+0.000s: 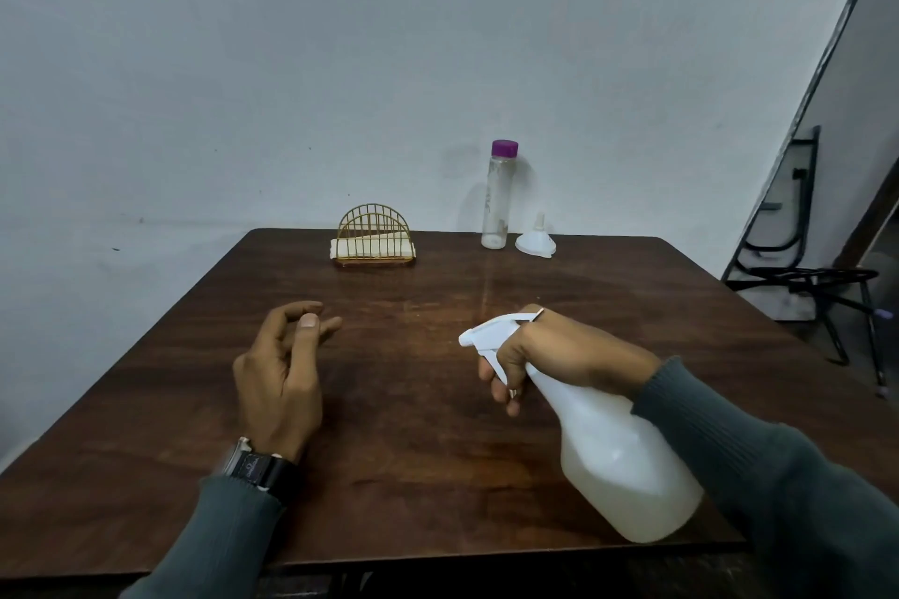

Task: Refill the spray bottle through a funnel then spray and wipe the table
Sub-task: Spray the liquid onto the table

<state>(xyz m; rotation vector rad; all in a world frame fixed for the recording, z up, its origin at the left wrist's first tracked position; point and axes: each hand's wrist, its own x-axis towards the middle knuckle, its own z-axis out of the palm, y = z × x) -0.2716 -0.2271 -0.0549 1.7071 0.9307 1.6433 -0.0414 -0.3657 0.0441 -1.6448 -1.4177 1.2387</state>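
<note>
The refill looks done to me. The tall clear plastic bottle with the purple cap (497,199) stands capped and almost empty at the far edge of the dark brown wooden table (413,452), and the small white plastic funnel (536,241) sits mouth-down just beside it.

This is the spraying step. The right hand (545,355) is wrapped round the neck of the white translucent plastic spray bottle (618,462), fingers curled over the trigger. The bottle is tilted and held above the near right part of the table, nozzle aimed toward the middle. The left hand (284,369) hovers over the wood with fingers loosely bent, grasping nothing.

I cannot tell whether the surface is wet yet. Next comes a squeeze or 2 on the trigger. Then the free hand would need to reach far across to the gold wire napkin holder (373,233) for a white folded napkin (340,248).
</note>
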